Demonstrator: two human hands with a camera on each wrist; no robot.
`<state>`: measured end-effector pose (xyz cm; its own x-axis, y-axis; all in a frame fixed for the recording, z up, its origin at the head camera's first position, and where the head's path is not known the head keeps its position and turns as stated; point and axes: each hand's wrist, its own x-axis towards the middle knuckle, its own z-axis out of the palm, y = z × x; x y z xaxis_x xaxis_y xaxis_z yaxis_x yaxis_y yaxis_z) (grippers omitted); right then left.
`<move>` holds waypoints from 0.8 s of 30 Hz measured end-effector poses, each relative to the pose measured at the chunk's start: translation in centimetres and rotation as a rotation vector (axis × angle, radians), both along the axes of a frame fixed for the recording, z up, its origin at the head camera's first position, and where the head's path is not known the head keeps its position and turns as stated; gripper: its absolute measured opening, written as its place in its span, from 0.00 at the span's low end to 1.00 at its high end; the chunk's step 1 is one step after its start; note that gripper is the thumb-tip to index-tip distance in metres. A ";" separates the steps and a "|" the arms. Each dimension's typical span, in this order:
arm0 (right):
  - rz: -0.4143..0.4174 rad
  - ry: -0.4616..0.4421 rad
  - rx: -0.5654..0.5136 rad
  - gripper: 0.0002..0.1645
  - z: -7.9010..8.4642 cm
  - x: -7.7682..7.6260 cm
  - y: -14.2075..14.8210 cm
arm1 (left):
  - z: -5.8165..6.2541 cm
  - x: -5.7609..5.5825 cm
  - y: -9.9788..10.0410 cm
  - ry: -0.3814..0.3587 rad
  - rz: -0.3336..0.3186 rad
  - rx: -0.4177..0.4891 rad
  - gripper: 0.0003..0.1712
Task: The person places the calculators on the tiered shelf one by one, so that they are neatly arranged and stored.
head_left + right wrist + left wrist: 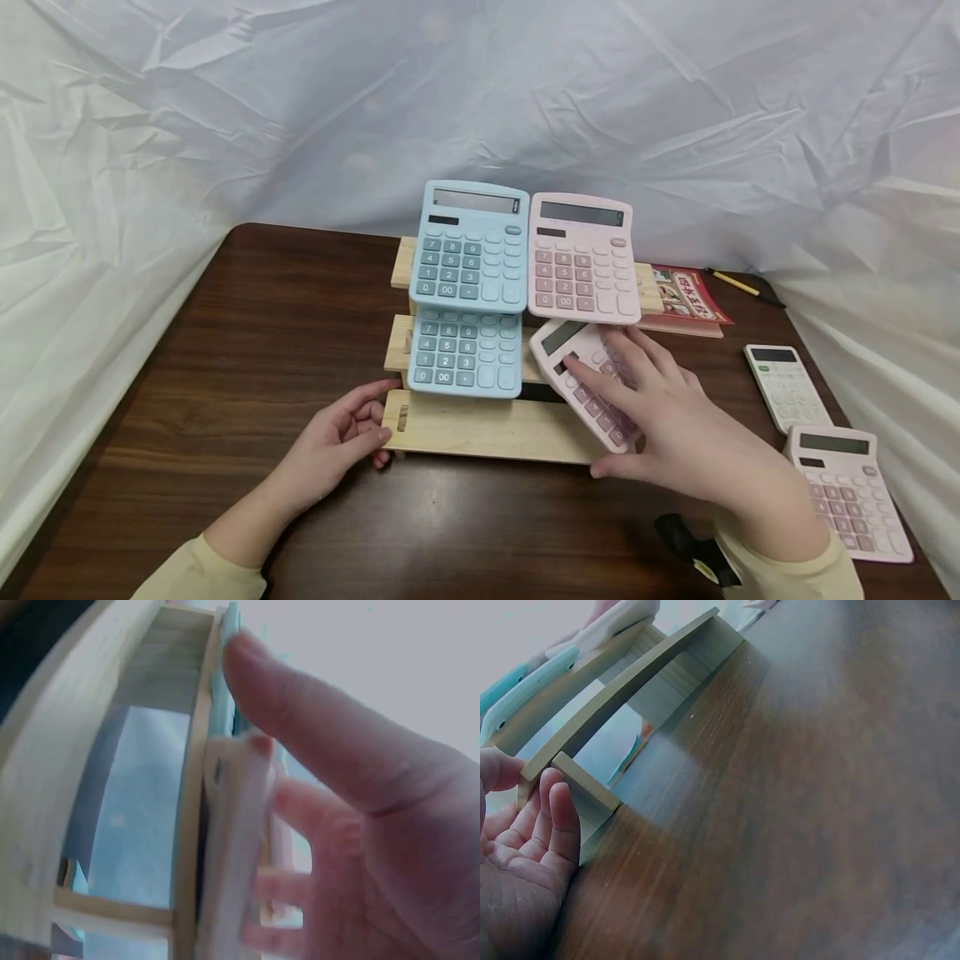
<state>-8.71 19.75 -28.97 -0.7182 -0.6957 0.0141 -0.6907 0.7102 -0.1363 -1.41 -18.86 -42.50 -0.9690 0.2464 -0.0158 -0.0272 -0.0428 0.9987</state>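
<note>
Wooden rack (480, 429): mid-table (187, 358)
Right hand (667, 408): loosely spread, fingers touching slanted pink calculator (588, 404), thumb off
Left hand (333, 442): thumb and fingers pinching rack's near left end
Slanted pink calculator: rack's right side, near of upper pink calculator (588, 258)

The stand (487, 427) is made of pale wood, smooth and rather matt. For the calculators (585, 260), smooth plastic is used. On the desk (315, 300), dark wood grain and a soft gloss are seen. The backdrop (375, 100) is formed by thin, wrinkled sheeting.
</note>
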 end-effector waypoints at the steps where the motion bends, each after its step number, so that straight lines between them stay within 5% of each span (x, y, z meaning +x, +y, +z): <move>1: 0.016 -0.011 -0.001 0.61 0.1 0.0 0.2 | 0.0 0.0 0.0 0.001 -0.001 -0.001 0.32; 11: 0.181 0.118 -0.065 0.55 0.4 -0.6 1.1 | 0.2 0.0 0.0 0.002 -0.001 -0.010 0.32; 24: 0.101 0.130 -0.045 0.52 0.4 0.2 0.4 | 0.0 0.0 -0.1 0.020 -0.005 0.001 0.32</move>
